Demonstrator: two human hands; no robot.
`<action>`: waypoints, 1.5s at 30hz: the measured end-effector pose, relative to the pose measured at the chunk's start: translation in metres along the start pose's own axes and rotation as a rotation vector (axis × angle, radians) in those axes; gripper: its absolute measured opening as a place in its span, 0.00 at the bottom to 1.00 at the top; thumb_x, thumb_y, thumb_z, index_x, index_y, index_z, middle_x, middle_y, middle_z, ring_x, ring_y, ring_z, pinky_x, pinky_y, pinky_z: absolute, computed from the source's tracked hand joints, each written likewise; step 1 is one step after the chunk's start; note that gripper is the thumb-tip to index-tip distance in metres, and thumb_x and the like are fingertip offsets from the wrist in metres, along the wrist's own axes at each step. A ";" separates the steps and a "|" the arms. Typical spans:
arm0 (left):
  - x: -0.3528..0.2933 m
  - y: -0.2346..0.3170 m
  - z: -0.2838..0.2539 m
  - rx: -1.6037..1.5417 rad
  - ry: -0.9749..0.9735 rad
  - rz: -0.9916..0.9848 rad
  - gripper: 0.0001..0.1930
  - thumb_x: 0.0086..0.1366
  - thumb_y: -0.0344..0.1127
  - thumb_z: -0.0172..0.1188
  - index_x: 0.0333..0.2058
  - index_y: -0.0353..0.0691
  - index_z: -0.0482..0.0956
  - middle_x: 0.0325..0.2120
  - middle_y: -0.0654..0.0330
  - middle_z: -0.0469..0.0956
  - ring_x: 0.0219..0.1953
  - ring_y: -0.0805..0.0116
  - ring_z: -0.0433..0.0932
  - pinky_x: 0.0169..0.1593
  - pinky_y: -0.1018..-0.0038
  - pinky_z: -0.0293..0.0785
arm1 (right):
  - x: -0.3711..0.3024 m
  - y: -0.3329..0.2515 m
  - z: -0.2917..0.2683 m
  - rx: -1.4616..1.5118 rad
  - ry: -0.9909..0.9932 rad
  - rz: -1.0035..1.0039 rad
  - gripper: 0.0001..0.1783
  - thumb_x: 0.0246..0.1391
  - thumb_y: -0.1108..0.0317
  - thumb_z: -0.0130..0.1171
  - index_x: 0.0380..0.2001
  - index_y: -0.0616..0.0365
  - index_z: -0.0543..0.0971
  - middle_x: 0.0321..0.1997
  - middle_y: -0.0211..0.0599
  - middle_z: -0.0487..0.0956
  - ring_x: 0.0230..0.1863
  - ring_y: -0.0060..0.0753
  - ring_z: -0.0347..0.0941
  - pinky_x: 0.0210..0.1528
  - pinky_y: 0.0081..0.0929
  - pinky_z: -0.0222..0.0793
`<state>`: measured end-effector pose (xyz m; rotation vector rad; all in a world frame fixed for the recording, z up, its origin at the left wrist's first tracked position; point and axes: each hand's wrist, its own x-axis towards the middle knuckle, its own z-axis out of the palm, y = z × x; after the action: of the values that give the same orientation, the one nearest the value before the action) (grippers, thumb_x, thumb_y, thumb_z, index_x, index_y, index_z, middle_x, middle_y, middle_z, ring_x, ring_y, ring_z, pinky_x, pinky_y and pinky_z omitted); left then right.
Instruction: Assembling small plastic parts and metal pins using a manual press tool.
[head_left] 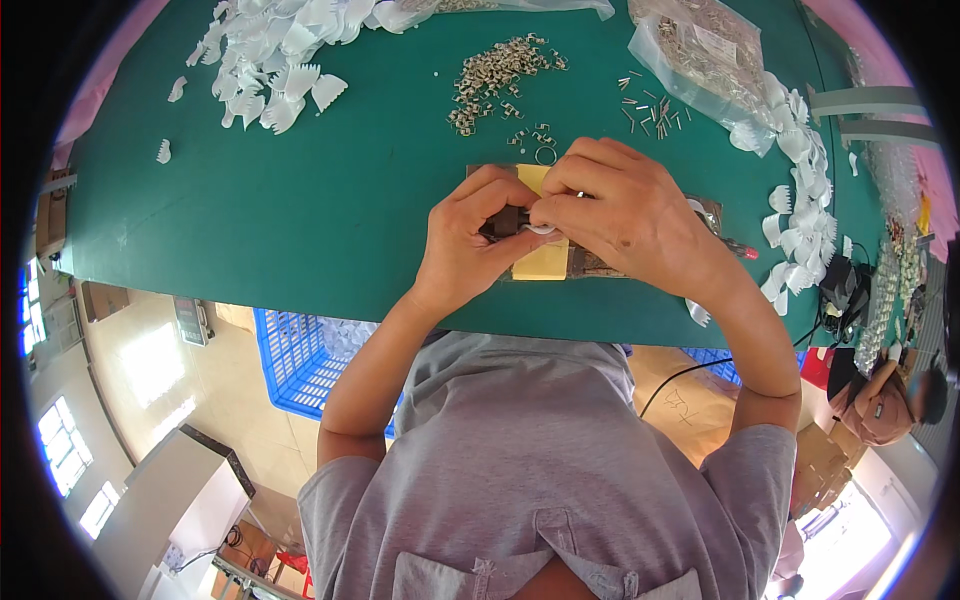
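a: what do you see from the head view?

b: i see both of the person's hands meeting over a green table. the left hand has its fingers curled together, pinched on a small dark part. the right hand has its fingertips pressed together on a small white piece, touching that dark part.

a: where do the pieces sit?

b: they are held just above a yellow block that lies on a brown fixture near the table's front edge. how the white piece joins the dark part i cannot tell; the fingers hide it.

a: what lies around them?

b: beyond the hands is a heap of small metal clips, with a little metal ring just beside the right knuckles. a pile of white comb-edged pieces sits far left, more white pieces run along the right, near a clear bag of metal parts and loose pins. a blue crate stands below the table.
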<state>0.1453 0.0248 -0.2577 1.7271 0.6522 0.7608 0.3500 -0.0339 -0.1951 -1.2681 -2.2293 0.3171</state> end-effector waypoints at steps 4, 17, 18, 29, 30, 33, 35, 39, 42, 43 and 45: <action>0.001 0.002 0.000 0.014 0.002 0.002 0.13 0.54 0.25 0.78 0.36 0.37 0.84 0.34 0.64 0.77 0.32 0.74 0.78 0.35 0.76 0.76 | 0.003 0.000 -0.004 -0.053 -0.051 -0.023 0.09 0.42 0.73 0.66 0.30 0.53 0.80 0.35 0.28 0.73 0.43 0.32 0.75 0.45 0.33 0.75; 0.000 -0.001 0.001 -0.011 0.017 -0.029 0.15 0.53 0.27 0.80 0.35 0.37 0.82 0.35 0.62 0.78 0.35 0.68 0.79 0.38 0.72 0.77 | 0.008 0.009 -0.006 -0.002 -0.129 -0.121 0.12 0.45 0.70 0.66 0.36 0.55 0.81 0.37 0.28 0.75 0.43 0.34 0.75 0.47 0.33 0.76; 0.000 -0.001 0.001 -0.007 0.019 -0.016 0.15 0.53 0.28 0.80 0.35 0.37 0.82 0.35 0.62 0.78 0.35 0.68 0.79 0.38 0.72 0.77 | 0.009 0.009 -0.006 0.008 -0.121 -0.132 0.12 0.46 0.70 0.66 0.37 0.54 0.80 0.38 0.28 0.76 0.42 0.35 0.75 0.43 0.32 0.76; 0.000 -0.004 0.002 -0.007 0.022 0.006 0.16 0.52 0.28 0.80 0.35 0.37 0.82 0.34 0.61 0.78 0.35 0.67 0.79 0.38 0.71 0.77 | 0.014 0.011 -0.014 -0.036 -0.181 -0.175 0.05 0.49 0.68 0.63 0.30 0.52 0.79 0.37 0.26 0.75 0.45 0.29 0.74 0.52 0.30 0.73; 0.000 -0.004 0.001 -0.018 0.027 0.006 0.16 0.51 0.28 0.80 0.36 0.37 0.82 0.34 0.61 0.78 0.35 0.66 0.79 0.38 0.72 0.77 | 0.015 0.010 -0.014 -0.074 -0.191 -0.193 0.04 0.50 0.67 0.63 0.30 0.51 0.79 0.37 0.25 0.75 0.45 0.28 0.74 0.52 0.29 0.73; -0.002 -0.006 -0.001 0.039 0.007 -0.021 0.16 0.51 0.28 0.79 0.37 0.37 0.82 0.35 0.61 0.78 0.35 0.67 0.79 0.37 0.72 0.76 | 0.020 0.009 -0.013 -0.162 -0.247 -0.221 0.05 0.52 0.66 0.62 0.35 0.48 0.81 0.38 0.22 0.75 0.47 0.24 0.75 0.54 0.27 0.71; -0.003 -0.006 -0.001 0.026 0.015 -0.029 0.16 0.51 0.27 0.79 0.37 0.37 0.82 0.35 0.61 0.78 0.34 0.67 0.78 0.37 0.72 0.76 | 0.021 0.010 -0.012 -0.181 -0.255 -0.237 0.07 0.53 0.66 0.62 0.37 0.47 0.82 0.38 0.21 0.75 0.47 0.23 0.75 0.54 0.27 0.71; -0.002 -0.007 0.000 0.039 0.024 0.005 0.16 0.51 0.27 0.78 0.38 0.37 0.83 0.36 0.61 0.79 0.34 0.67 0.78 0.36 0.72 0.76 | 0.021 0.011 -0.013 -0.214 -0.270 -0.260 0.10 0.54 0.66 0.62 0.41 0.45 0.83 0.38 0.19 0.75 0.48 0.21 0.75 0.54 0.27 0.71; -0.002 -0.004 0.000 0.011 0.019 -0.034 0.17 0.51 0.27 0.78 0.38 0.37 0.83 0.36 0.61 0.79 0.34 0.67 0.78 0.36 0.72 0.76 | 0.020 0.011 -0.012 -0.228 -0.262 -0.262 0.10 0.54 0.65 0.62 0.40 0.45 0.83 0.39 0.19 0.75 0.48 0.21 0.75 0.54 0.27 0.71; -0.002 -0.005 0.001 0.012 0.020 -0.035 0.17 0.51 0.27 0.78 0.38 0.37 0.83 0.36 0.61 0.79 0.34 0.67 0.78 0.36 0.72 0.76 | 0.020 0.011 -0.012 -0.227 -0.262 -0.263 0.10 0.54 0.65 0.62 0.40 0.45 0.83 0.39 0.19 0.75 0.48 0.21 0.75 0.54 0.27 0.71; -0.001 -0.006 0.001 0.011 0.025 -0.009 0.17 0.50 0.27 0.79 0.39 0.37 0.83 0.36 0.61 0.79 0.34 0.67 0.78 0.36 0.72 0.77 | 0.021 0.010 -0.013 -0.232 -0.278 -0.257 0.09 0.54 0.65 0.62 0.40 0.45 0.82 0.39 0.19 0.76 0.48 0.21 0.74 0.54 0.27 0.71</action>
<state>0.1446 0.0248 -0.2636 1.7264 0.6820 0.7746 0.3560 -0.0113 -0.1817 -1.0843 -2.6982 0.1463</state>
